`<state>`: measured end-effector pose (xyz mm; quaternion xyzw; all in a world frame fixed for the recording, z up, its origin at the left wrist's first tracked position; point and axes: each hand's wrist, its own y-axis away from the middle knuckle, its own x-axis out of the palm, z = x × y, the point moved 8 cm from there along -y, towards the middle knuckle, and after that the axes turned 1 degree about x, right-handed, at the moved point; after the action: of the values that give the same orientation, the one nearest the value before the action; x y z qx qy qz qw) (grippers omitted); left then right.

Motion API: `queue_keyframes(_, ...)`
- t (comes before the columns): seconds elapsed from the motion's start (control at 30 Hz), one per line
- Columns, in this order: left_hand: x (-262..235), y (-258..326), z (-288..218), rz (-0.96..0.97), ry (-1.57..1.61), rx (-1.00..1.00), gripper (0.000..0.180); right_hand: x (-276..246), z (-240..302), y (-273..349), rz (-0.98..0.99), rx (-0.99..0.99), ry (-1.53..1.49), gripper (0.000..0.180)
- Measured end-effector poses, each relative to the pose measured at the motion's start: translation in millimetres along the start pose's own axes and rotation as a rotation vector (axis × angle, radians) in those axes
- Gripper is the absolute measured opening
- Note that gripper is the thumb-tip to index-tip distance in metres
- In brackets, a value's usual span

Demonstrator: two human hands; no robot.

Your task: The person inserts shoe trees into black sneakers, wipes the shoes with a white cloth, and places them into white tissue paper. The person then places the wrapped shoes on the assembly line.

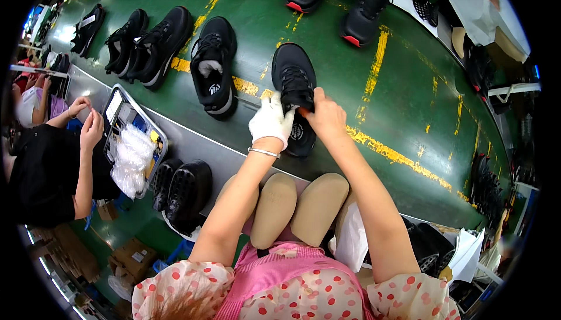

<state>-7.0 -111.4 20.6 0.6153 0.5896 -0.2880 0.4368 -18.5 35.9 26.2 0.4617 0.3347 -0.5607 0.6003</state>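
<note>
A shoe workshop: black sneakers (pixel 294 66) line a long green worktable (pixel 254 25), people (pixel 47 168) alongside.

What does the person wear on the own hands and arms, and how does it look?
The left hand has a white glove and a thin silvery bracelet at the wrist. The right hand has no glove. Both forearms are uncovered; the short cream sleeves have red and pink dots.

Long green counter (pixel 403 101), workroom.
Worn yellow lines (pixel 377 66) cross its top; a grey metal strip (pixel 198 143) edges its near side; cardboard boxes (pixel 133 258) stand on the green floor (pixel 146 226), lower left.
</note>
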Motion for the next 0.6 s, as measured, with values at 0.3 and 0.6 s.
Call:
queue_keyframes(0.3, -38, 9, -28, -0.142, -0.036, 0.204, 0.042, -50, 35, 38, -0.327, -0.277, -0.026, 0.04)
queue_keyframes(0.6, -19, -6, -42, -0.103, -0.034, 0.372, 0.023, 20, 33, 43, -0.028, -0.183, 0.15, 0.026)
